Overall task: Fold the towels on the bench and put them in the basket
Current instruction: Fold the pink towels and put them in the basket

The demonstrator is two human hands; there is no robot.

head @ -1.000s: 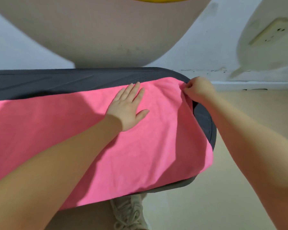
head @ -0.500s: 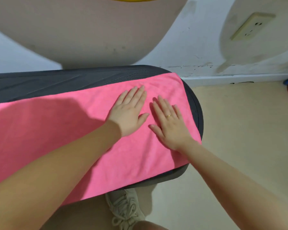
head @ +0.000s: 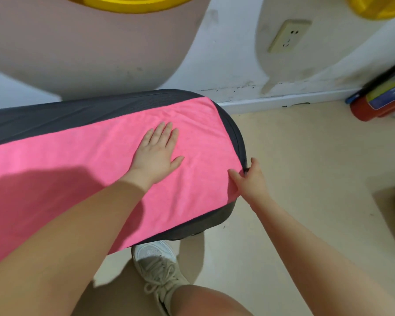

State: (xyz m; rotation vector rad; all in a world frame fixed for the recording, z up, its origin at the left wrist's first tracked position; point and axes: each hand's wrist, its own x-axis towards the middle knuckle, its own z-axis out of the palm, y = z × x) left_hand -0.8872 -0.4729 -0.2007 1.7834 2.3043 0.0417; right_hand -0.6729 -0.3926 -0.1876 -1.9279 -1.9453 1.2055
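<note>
So the count first: one pink towel [head: 82, 169], one dark grey padded bench [head: 62, 115], two hands, and that's about it for the task stuff. No basket is showing up in the head view.

The towel is lying flat along the bench, reaching almost to its rounded right end, with its near edge hanging a bit over the front side. The left hand [head: 155, 153] is resting palm down on the towel near that right end, fingers straight and close together, thumb spread out, so its grip is holding nothing, just pressing flat. The right hand [head: 251, 179] is sitting at the towel's near right corner, at the edge of the bench, its grip narrow, with the thumb on top and the fingers curling round the corner of the fabric, pinching it.

Other bits: one pale sneaker [head: 160, 267] on the beige floor [head: 306, 179] under the bench, one wall socket [head: 287, 35], and one red cylinder [head: 379, 101] lying by the wall on the right, blurry.

Compared to half a second ago: the right hand was lying flat on the towel right next to the left one, and now it's moved off to the corner and is pinching it. The left hand is staying pretty much where it was. A second ago the right hand was holding the far right corner instead.
</note>
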